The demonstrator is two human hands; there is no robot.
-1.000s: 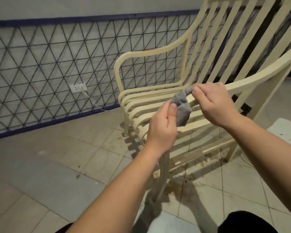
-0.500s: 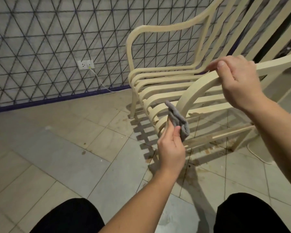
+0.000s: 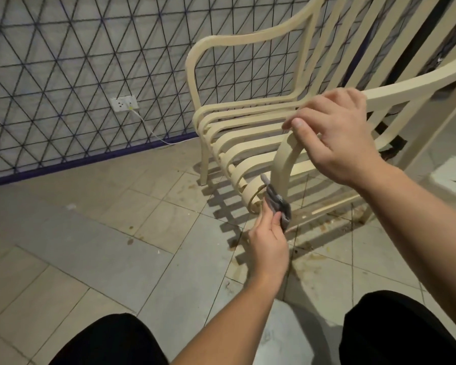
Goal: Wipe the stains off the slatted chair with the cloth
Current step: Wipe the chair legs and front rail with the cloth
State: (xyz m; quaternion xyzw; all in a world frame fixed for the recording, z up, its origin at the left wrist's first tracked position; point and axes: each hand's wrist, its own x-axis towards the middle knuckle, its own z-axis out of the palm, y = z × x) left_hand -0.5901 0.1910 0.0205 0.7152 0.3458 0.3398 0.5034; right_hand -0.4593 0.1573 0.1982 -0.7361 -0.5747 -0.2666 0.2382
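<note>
Grey cloth (image 3: pixel 278 206) upright against chair (image 3: pixel 250 119) leg, pinched in left hand (image 3: pixel 269 246); right hand (image 3: pixel 337 133) fingers curled over armrest

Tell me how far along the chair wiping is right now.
Underway, early to mid job by the look of it. In hand: the left hand pinches the grey cloth against the near armrest's front leg, while the right hand grips the armrest. No part reads as clearly finished. Left: seat slats and backrest.
</note>
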